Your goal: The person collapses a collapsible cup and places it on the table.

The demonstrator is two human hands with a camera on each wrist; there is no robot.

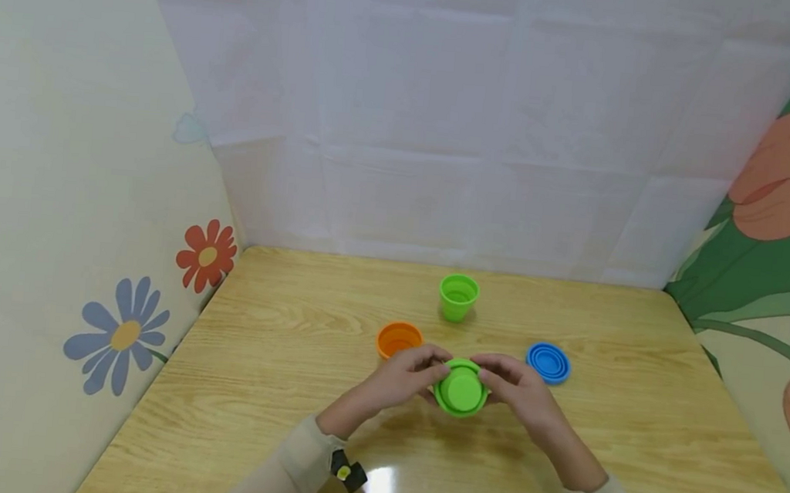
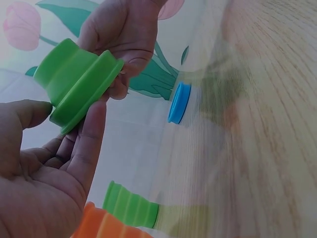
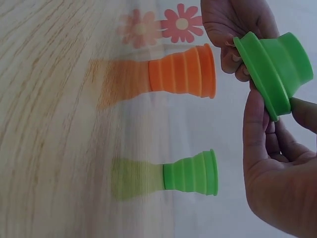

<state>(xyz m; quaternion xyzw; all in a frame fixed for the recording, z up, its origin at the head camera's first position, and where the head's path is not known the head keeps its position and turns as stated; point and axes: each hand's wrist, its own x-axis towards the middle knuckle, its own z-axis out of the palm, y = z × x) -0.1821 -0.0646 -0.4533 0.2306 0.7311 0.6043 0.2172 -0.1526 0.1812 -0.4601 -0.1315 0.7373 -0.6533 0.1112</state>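
Both hands hold a green collapsible cup above the table, its base facing up toward the head camera. Partly folded, it shows stepped rings and a wide rim in the left wrist view. My left hand grips one side of the rim, thumb on the outer wall and fingers beneath. On the opposite side my right hand pinches it the same way. Just beyond the left hand stands an extended orange collapsible cup, partly covered by that hand. A blue collapsible cup, folded flat, lies beyond the right hand.
A second green cup stands upright and extended farther back on the wooden table. Behind the table hangs a white sheet. Walls with painted flowers flank it on both sides.
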